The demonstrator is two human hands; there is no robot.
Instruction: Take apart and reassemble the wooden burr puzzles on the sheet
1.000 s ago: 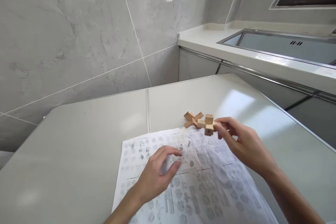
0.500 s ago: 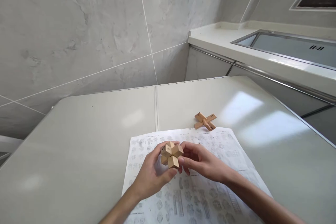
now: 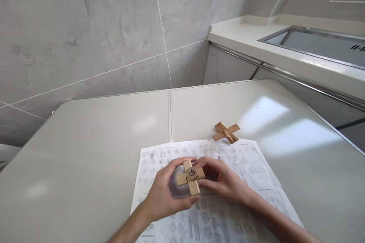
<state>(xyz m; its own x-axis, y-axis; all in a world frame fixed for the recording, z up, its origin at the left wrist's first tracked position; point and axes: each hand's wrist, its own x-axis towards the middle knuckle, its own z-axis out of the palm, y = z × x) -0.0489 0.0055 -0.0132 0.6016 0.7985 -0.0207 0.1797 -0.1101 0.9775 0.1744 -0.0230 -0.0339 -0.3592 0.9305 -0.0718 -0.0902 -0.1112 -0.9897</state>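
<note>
Both my hands hold a small wooden cross-shaped puzzle [image 3: 190, 177] just above a printed instruction sheet [image 3: 245, 171]. My left hand [image 3: 164, 193] grips it from the left with fingers curled round it. From the right, my right hand [image 3: 224, 182] pinches the same piece. The puzzle's end facing me bears a dark mark. A second wooden cross puzzle [image 3: 227, 132] lies on the table [image 3: 94, 148] just past the sheet's far edge, apart from both hands.
The pale table meets a grey tiled wall [image 3: 85, 30] at the back. To the right stands a white counter [image 3: 256, 45] with a steel sink [image 3: 319, 43]. A seam runs down the table's middle.
My right hand carried the wooden puzzle from near the far piece back to the sheet's middle. My left hand rose off the sheet and gripped it, and the puzzle has turned in my fingers.
</note>
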